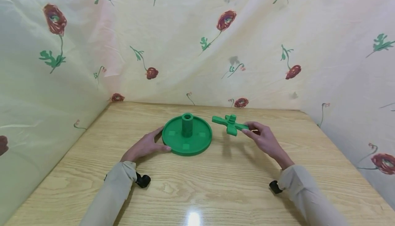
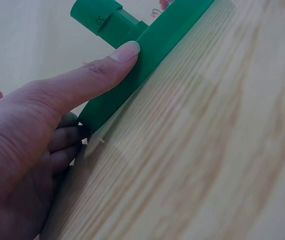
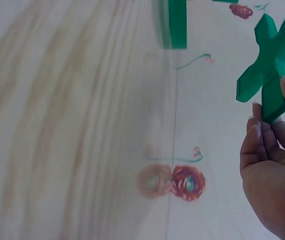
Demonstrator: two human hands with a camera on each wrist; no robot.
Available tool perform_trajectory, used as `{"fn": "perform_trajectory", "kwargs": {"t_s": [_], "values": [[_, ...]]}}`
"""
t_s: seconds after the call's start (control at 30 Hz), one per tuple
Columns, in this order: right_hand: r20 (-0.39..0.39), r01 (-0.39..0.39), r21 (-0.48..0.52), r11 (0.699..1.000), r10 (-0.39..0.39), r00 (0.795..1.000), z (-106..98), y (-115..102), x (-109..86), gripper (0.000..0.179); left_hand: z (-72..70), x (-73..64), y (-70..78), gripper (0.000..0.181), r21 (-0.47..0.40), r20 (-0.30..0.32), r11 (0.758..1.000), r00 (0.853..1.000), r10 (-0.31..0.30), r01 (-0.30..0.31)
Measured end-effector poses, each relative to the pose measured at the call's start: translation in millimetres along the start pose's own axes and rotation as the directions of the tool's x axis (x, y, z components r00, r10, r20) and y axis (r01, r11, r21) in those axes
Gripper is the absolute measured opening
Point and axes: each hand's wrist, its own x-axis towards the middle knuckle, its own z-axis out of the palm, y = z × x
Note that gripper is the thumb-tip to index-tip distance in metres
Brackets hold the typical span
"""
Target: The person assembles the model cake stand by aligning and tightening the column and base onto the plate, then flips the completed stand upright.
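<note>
A round green base point(image 1: 199, 145) with a raised rim lies flat on the table, a hollow post point(image 1: 187, 129) upright at its centre. My left hand point(image 1: 147, 146) holds its left side, thumb against the rim at the front and fingers round the edge farther back. In the left wrist view the thumb presses the side of the base point(image 2: 147, 52). To the right, a green four-armed cross piece point(image 1: 230, 127) with a short stub on top is raised above the table. My right hand point(image 1: 262, 138) pinches the end of one arm between thumb and fingers.
The wooden table point(image 1: 197, 188) carries a bright light reflection near its front edge. A flowered sheet point(image 1: 185, 47) hangs behind the table and along both sides. Small black devices point(image 1: 143, 180) are strapped at both wrists, by the sleeves.
</note>
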Motion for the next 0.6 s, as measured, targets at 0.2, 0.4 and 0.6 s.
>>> {"fn": "perform_trajectory", "kwargs": {"t_s": [0.2, 0.4, 0.6], "values": [[0.002, -0.012, 0.101, 0.995, 0.011, 1.000, 6.9, -7.7, 4.9, 0.040, -0.9, -1.0, 1.1, 0.109, 0.003, 0.000, 1.000, 1.000, 0.005, -0.005], [0.005, -0.012, 0.275, 0.961, 0.011, 1.000, 15.4, -14.7, 9.9, 0.046, -0.7, -1.1, 2.4, 0.109, -0.002, 0.004, 1.000, 1.000, -0.006, 0.006], [0.039, -0.058, 0.387, 0.920, 0.047, 0.998, 22.8, -26.8, 12.7, 0.054, -1.1, -1.4, 2.2, 0.109, 0.002, 0.004, 1.000, 1.000, 0.001, -0.001]]}}
